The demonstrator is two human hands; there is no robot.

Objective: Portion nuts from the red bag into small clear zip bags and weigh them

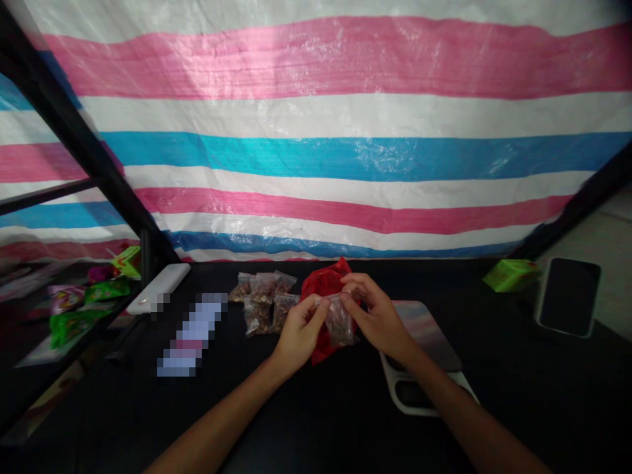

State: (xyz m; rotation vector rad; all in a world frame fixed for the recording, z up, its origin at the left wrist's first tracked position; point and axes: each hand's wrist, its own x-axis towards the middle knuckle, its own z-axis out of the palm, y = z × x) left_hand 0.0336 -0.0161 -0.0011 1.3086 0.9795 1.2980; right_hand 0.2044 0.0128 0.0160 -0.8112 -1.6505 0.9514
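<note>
Between both hands hangs a small clear plastic bag (340, 322) with brownish dried bits in its lower part. My left hand (300, 329) pinches its upper left edge between thumb and fingers. At the upper right edge, my right hand (372, 313) grips it the same way, some fingers curled behind. A crumpled red bag (318, 283) lies on the table behind the small one, partly hidden by it and the hands. Just left of it sit several similar filled bags (258, 315) in a group. Under my right forearm is a kitchen scale (429, 332) with a shiny flat top.
On the black table (326, 421) at left are a long white object (160, 288) and a blurred-out strip (192, 336). Snack packets (74, 326) lie on a far-left surface. At right stand a green box (511, 274) and a dark-screened device (567, 296). Striped sheeting (345, 158) hangs behind.
</note>
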